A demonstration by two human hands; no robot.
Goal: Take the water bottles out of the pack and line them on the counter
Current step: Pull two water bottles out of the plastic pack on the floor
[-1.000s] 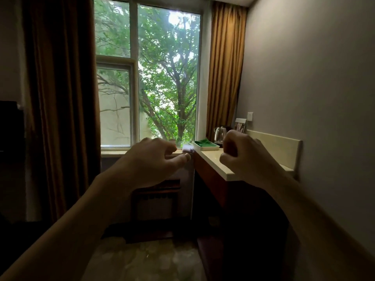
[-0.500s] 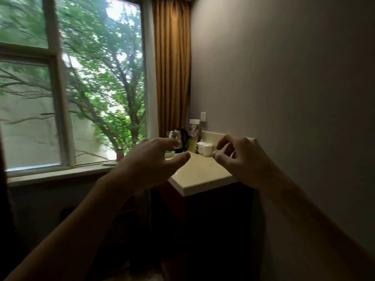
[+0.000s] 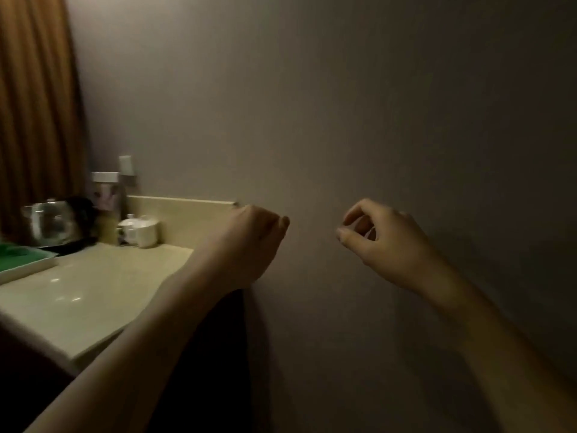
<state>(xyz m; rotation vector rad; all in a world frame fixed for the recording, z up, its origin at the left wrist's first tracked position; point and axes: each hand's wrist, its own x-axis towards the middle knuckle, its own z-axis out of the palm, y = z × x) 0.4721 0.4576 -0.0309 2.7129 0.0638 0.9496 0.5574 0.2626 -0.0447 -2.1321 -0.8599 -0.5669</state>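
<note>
Both hands raised, loosely curled and empty, left hand (image 3: 249, 242) over the surface (image 3: 93, 295) edge, right hand (image 3: 384, 242) against bare wall, view swung right past the kettle (image 3: 50, 226); no bottles or pack visible yet.

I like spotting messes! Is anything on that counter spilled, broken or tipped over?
Nothing stands out. The counter looks dry, and the glass kettle, white cups and green tray sit upright at the back. Both hands are empty.

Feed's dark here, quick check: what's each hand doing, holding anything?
Left hand: loosely curled, holding nothing.
Right hand: fingers curled toward the thumb, holding nothing.
</note>
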